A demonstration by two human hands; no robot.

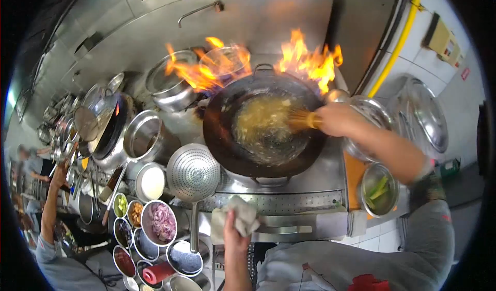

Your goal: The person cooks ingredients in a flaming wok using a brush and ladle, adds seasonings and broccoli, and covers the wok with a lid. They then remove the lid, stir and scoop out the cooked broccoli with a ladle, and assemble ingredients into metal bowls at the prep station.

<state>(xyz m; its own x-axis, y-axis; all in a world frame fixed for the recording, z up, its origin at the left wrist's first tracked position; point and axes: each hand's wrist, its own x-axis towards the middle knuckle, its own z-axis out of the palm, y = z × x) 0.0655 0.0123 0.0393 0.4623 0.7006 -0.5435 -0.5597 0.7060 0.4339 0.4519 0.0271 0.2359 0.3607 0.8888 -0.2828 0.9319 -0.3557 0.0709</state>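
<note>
Stainless-steel wall (279, 12) shining across the top of the frame, and just below it, bright orange flames (310, 61) leaping behind a big, dark round wok (216, 136)! Centre of the action now: the right hand (333, 120), fingers closed snugly around a tan bamboo-looking brush with a yellow band (298, 120), its bristles down in the wok's cloudy yellowish liquid (262, 116). Gripping the end keeps the knuckles out over the rim, probably away from the heat.

Lower centre, the left hand (236, 235) has a bunched off-white cloth (235, 216), thumb pressed on it; the other fingers are hidden, so their spread I can't tell. Folded thick like that, the cloth likely shields the palm from hot metal.

Left of the wok, a round perforated steel strainer (192, 171) points its handle towards the person, handy for grabbing. Lower left, small steel pots cluster close within reach, one heaped with chopped purple-pink onion (162, 223). Over at right, a steel bowl (388, 204) carries green vegetable pieces (378, 189). Far left, a co-worker's arm (49, 208) reaches up beside another stove.
</note>
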